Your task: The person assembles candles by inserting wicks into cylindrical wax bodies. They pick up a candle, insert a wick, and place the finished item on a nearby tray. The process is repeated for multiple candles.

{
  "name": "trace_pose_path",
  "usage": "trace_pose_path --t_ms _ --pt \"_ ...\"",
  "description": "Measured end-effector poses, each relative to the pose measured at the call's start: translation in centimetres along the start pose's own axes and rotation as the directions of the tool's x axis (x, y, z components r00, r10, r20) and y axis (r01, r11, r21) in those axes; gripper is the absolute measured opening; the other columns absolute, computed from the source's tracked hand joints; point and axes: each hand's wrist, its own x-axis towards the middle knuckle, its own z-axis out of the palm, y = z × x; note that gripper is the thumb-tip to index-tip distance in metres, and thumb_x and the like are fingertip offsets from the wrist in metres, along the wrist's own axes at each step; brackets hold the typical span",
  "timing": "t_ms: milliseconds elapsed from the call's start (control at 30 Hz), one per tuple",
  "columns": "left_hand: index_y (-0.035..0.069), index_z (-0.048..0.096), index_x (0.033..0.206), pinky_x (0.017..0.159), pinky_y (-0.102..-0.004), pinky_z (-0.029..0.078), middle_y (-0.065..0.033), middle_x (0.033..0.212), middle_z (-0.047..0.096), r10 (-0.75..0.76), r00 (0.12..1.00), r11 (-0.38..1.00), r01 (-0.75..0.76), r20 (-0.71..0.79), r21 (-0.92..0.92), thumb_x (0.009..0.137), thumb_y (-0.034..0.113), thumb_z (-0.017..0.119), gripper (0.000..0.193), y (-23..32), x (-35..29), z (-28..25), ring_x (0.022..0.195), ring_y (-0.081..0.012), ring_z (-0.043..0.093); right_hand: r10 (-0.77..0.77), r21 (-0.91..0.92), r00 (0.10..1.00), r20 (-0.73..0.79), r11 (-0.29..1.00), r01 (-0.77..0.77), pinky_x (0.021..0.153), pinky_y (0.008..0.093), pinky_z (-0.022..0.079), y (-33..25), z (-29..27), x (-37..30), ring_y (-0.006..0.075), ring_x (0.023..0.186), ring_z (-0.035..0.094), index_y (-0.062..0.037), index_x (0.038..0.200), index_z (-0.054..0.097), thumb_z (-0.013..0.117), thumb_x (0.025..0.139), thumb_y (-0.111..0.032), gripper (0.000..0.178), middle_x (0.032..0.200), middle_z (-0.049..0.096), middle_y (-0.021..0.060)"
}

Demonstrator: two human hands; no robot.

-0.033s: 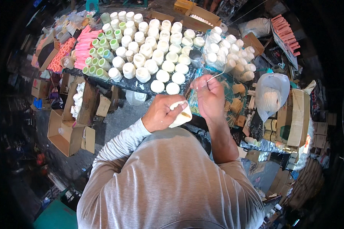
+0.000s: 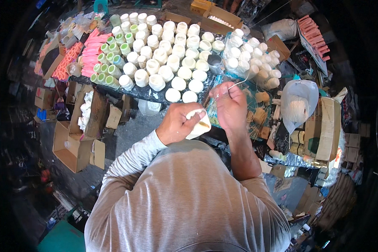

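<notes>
My left hand (image 2: 177, 124) is closed around a cream-coloured piece (image 2: 197, 132) in front of my chest. The thumb presses on its top, beside a brownish spot or opening; the fingers hide much of its shape. To the right and slightly higher, my right hand (image 2: 230, 106) pinches a thin whitish cord (image 2: 238, 82) between thumb and fingers. The cord curves up and right toward the white pieces. Ahead of my hands stand rows of white cylinders (image 2: 157, 82), with rounded white pieces (image 2: 190, 97) nearest to me.
Green-rimmed tubes (image 2: 112, 81) and pink tubes (image 2: 95, 52) cover the table's left side. A grey cup (image 2: 215, 64) stands among the white pieces. A cord ball sits in a plastic bag (image 2: 289, 113) at right. Open cardboard boxes (image 2: 73, 149) lie at left.
The cord's curve above my right hand sits slightly lower. Both hands stay nearly in place with the same grips.
</notes>
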Motion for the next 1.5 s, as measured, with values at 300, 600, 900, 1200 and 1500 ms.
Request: trace_pose_path --t_ms 300,600,900,1200,1500 --pt "-0.002 0.067 0.107 0.070 -0.0291 0.057 -0.0089 0.092 0.074 -0.492 0.842 0.625 0.166 -0.220 -0.763 0.108 0.027 0.059 0.030 -2.6 4.5 0.0 0.078 -0.0149 0.071 0.410 -0.485 0.910 0.063 0.810 -0.331 0.083 0.0260 0.049 3.5 0.4 -6.1 0.0093 0.090 0.061 -0.0041 0.132 0.062 0.053 0.112 -0.028 0.033 0.099 0.067 0.0014" --pt "0.005 0.063 0.104 0.076 -0.0342 0.055 -0.0062 0.089 0.066 -0.618 0.747 0.404 0.035 -0.245 -0.914 0.108 0.063 0.042 0.062 -4.4 6.3 -0.3 0.080 -0.0185 0.064 0.283 -0.765 0.956 -0.081 0.596 -0.242 0.072 0.0257 0.050 -1.2 -1.4 -8.1 0.0068 0.079 0.060 0.0036 0.108 0.075 0.065 0.104 -0.012 0.019 0.087 0.074 0.0039" --pt "0.006 0.067 0.099 0.069 -0.0364 0.060 -0.0065 0.082 0.068 -0.595 0.748 0.343 -0.095 -0.294 -0.934 0.106 0.048 0.055 0.044 -6.3 9.2 -4.9 0.074 -0.0211 0.071 0.309 -0.775 0.949 -0.066 0.583 -0.244 0.069 0.0274 0.052 -4.7 -3.0 -10.0 0.0062 0.077 0.059 0.0046 0.107 0.075 0.063 0.104 -0.018 0.025 0.084 0.073 0.0033" --pt "0.006 0.064 0.108 0.076 -0.0625 0.059 -0.0089 0.096 0.069 -0.490 0.847 0.248 -0.093 -0.208 -0.964 0.107 0.047 0.054 0.043 -7.6 8.7 -7.8 0.090 -0.0313 0.070 0.450 -0.682 0.893 -0.017 0.648 -0.340 0.080 0.0282 0.053 -6.9 -4.6 -9.8 0.0088 0.089 0.063 0.0057 0.114 0.074 0.061 0.106 -0.018 0.028 0.096 0.075 0.0062" --pt "0.009 0.065 0.105 0.082 -0.0588 0.061 -0.0099 0.090 0.070 -0.454 0.888 0.311 0.075 -0.079 -0.947 0.108 0.056 0.048 0.050 -5.0 8.3 -3.8 0.087 -0.0301 0.072 0.119 -0.762 0.976 0.185 0.644 0.066 0.101 0.0400 0.052 -1.8 -2.3 -3.7 0.0297 0.118 0.068 0.0035 0.147 0.053 0.067 0.101 -0.024 0.056 0.124 0.072 0.0195"
